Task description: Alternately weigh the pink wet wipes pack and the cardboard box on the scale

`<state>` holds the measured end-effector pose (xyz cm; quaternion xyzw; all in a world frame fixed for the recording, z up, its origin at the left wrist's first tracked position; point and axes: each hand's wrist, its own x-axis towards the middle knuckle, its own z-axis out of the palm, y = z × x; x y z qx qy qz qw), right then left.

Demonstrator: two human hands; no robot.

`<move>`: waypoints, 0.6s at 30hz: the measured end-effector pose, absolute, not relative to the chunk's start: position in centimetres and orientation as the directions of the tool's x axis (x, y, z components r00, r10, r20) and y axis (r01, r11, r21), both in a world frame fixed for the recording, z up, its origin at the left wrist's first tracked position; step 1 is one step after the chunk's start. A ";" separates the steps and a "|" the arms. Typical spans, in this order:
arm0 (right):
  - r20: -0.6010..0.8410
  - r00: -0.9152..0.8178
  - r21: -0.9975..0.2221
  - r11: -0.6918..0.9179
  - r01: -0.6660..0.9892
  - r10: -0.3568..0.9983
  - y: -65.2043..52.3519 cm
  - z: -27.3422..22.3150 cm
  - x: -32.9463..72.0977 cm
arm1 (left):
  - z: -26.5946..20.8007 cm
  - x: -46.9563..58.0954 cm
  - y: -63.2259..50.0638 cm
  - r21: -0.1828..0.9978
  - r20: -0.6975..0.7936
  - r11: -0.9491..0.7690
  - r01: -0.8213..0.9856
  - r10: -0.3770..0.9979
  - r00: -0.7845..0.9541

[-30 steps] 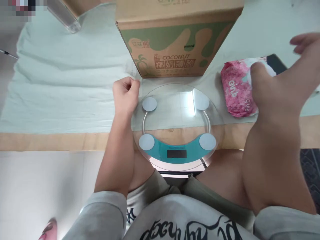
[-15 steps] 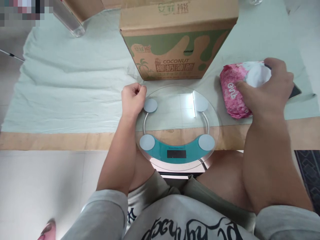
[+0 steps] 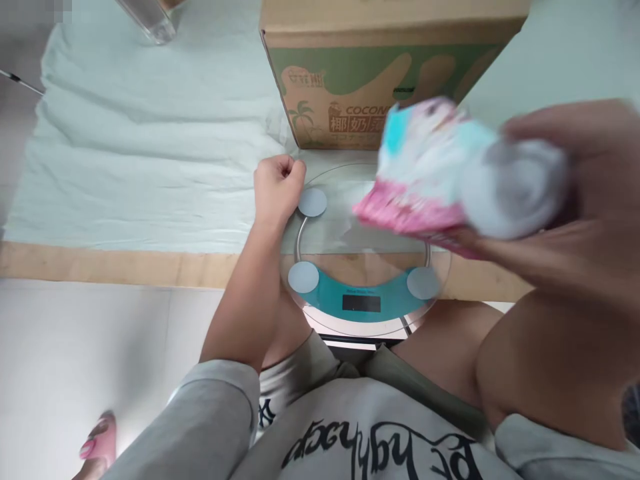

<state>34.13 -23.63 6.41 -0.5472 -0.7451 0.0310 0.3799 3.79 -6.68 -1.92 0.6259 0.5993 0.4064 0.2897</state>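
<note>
My right hand is wrapped round a pink-and-white soft pack, blurred by motion, and holds it up over the right side of a glass scale. A pale rounded bulge shows at the pack's end near my fingers; its kind is unclear. The pack hides the scale's upper right part. The scale has a teal band with a dark display along its near side. Curled into a loose fist, my left hand rests at the scale's upper left edge, with nothing visible in it.
A cardboard box with green print stands just behind the scale. Pale green cloth covers the table, whose wooden front edge is bare. At the upper left stands a clear container. A person's foot in a pink shoe shows at lower left.
My right hand has lifted the pink-and-white pack off the cloth and brought it left, turned, over the scale. My left fist stays by the scale. The view has shifted slightly.
</note>
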 end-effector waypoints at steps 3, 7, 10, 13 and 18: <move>0.549 -0.446 -0.273 0.656 0.704 0.707 -23.1 6.2 30.5 | -2.1 3.6 -6.7 0.854 0.161 -0.120 0.506 0.986 -0.037; 0.504 -0.521 -0.228 0.688 0.689 0.689 -22.4 4.2 27.8 | -2.1 3.6 -6.7 0.858 0.164 -0.131 0.497 0.986 -0.023; 0.414 -0.580 -0.285 0.705 0.650 0.702 -22.2 3.7 27.7 | -1.8 3.8 -6.8 0.856 0.154 -0.123 0.502 0.988 -0.022; 0.538 -0.435 -0.474 0.686 0.553 0.722 -20.8 3.0 29.5 | -1.8 3.9 -6.9 0.853 0.135 -0.116 0.509 0.991 -0.001; 0.550 0.526 -0.835 0.414 0.363 0.649 -16.3 -2.7 34.5 | -2.8 3.8 -6.5 0.836 0.099 -0.122 0.535 0.993 0.071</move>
